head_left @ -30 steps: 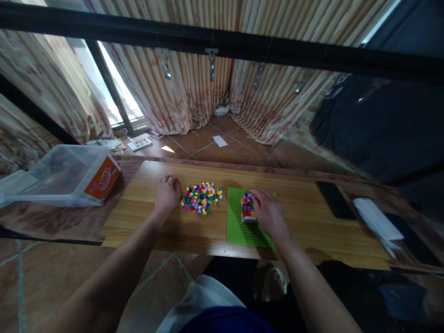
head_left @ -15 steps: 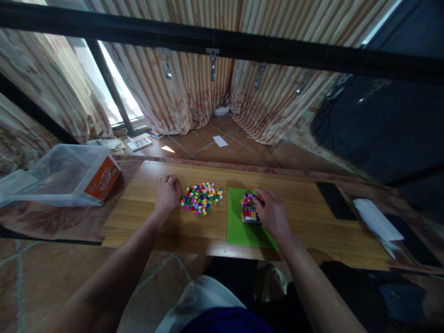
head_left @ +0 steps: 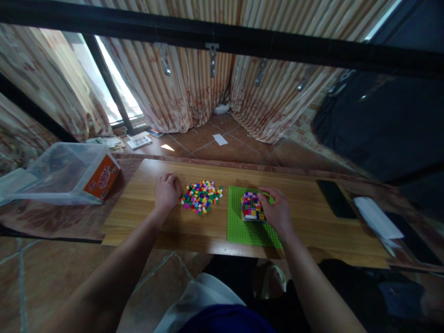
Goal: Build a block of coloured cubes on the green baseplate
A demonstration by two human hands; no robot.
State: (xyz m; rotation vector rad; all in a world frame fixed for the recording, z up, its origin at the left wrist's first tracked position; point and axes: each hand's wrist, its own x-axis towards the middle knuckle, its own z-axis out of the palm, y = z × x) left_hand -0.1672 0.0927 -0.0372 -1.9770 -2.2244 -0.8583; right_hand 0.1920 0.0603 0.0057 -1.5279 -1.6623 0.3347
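My left hand (head_left: 168, 191) rests on the wooden board (head_left: 138, 222), its fingers loosely bent and a little apart; I see nothing held in it. Just right of it lies a pile of small multicoloured toy bricks (head_left: 201, 196). A green studded baseplate (head_left: 237, 233) carries a block built from toy bricks (head_left: 251, 208), with many colours on top and a pale lower edge. My right hand (head_left: 277, 212) is closed at the far right corner of this block, thumb against its top. The hand covers part of the block's right side and the baseplate. Any loose brick under the fingertips is hidden.
A clear plastic box (head_left: 65, 185) with an orange label stands left of the board. A dark phone (head_left: 336, 199) lies at the board's right end, near a white object (head_left: 376, 218). A black bar (head_left: 222, 34) crosses the upper view before the curtains.
My right hand has shifted slightly right on the block, uncovering more of its top; the red bit near its fingertips no longer shows apart. My left hand has stayed in place.
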